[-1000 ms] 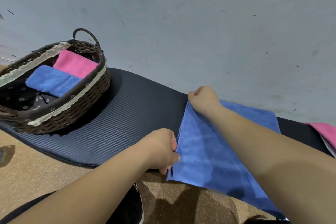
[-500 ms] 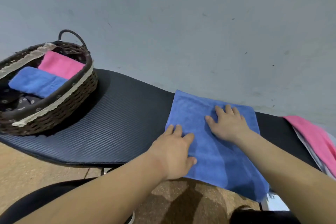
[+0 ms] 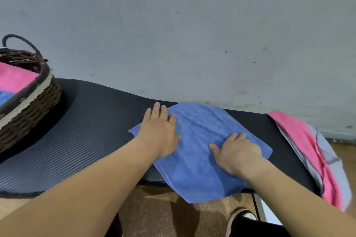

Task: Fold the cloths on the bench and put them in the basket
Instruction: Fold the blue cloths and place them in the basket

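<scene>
A: Container and contents?
B: The wicker basket (image 3: 28, 106), far left on the bench (image 3: 86, 121), holds one pink cloth (image 3: 13, 77) and one blue cloth (image 3: 4, 96).
A: Work item? Grip?
B: The blue terry cloth (image 3: 202, 159) overhangs the ribbed black pad's near edge. The left hand (image 3: 158, 132) and right hand (image 3: 237, 152) press flat on it, fingers extended, grasping nothing. A scuffed grey wall (image 3: 192, 34) stands behind.

There is one counter (image 3: 86, 121) and one basket (image 3: 28, 94), at the left edge of the frame. I count five cloths: one blue cloth (image 3: 202, 179) in the lower middle, one pink cloth (image 3: 300, 134) and one grey cloth (image 3: 327, 152) at the right edge, and in the basket one pink piece (image 3: 13, 77) and one blue piece (image 3: 3, 97), seen only partly. There are two grips, the left grip (image 3: 158, 132) and the right grip (image 3: 238, 155). One shoe (image 3: 240, 215) shows at the bottom.
</scene>
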A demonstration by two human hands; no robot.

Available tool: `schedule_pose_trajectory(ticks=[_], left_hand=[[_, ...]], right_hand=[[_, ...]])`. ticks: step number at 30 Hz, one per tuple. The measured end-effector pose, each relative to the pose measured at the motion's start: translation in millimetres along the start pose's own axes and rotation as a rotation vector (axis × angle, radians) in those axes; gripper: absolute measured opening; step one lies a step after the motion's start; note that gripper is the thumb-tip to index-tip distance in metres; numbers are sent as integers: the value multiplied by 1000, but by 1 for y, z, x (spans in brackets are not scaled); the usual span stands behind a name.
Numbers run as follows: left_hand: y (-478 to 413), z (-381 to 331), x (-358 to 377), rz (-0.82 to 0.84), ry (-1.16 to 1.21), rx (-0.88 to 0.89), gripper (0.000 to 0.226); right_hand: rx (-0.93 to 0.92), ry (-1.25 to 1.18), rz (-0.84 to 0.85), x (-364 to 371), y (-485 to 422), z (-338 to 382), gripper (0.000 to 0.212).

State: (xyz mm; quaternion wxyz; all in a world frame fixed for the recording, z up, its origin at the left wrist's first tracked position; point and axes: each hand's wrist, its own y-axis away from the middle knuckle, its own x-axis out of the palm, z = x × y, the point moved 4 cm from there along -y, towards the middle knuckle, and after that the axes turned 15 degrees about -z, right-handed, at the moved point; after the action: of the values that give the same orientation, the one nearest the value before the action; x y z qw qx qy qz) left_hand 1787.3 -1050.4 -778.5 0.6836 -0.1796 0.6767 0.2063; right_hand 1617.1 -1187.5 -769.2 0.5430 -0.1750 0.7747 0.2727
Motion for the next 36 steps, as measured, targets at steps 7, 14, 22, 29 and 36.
schedule_pose_trajectory(ticks=[7, 14, 22, 29, 36], left_hand=[[45, -78, -14, 192, 110, -17, 91], [12, -52, 9, 202, 70, -40, 86], [-12, 6, 16, -101, 294, 97, 96], [43, -31, -10, -241, 356, 324, 59], [80, -15, 1, -237, 176, 412, 51]], right_hand=[[-70, 125, -26, -21, 6, -29, 51], [-262, -54, 78, 18, 12, -42, 92], [-504, -236, -40, 45, 10, -33, 91], [-455, -289, -101, 54, -4, -24, 95], [-455, -497, -368, 29, 1, -30, 88]])
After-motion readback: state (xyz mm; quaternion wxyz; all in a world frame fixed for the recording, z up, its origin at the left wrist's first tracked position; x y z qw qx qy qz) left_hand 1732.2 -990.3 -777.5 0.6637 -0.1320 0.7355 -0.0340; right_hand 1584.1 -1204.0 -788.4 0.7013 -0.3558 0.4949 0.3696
